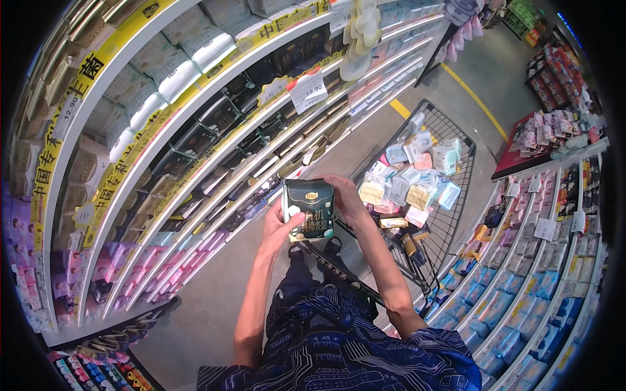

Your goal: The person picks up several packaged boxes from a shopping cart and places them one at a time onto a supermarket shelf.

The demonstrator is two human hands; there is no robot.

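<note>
Both my hands hold one dark green packet [315, 228] of pads upright in front of me, its printed front turned toward me. My left hand [282, 225] grips its left side, the thumb lying across the front. Around the right edge and upper corner of the packet my right hand [345, 199] is closed, its fingers partly hidden behind. Just beyond my right forearm stands a black wire shopping cart [460, 195] with a heap of small packets [412, 171] in it, white, blue, pink and yellow.
A long curved-looking shelf rack [215, 81] of packets runs along my left. On the right, lower shelves [521, 280] hold pink and blue packs. A display table [515, 151] stands at the far right. Price cards [308, 90] stick out from the left shelves.
</note>
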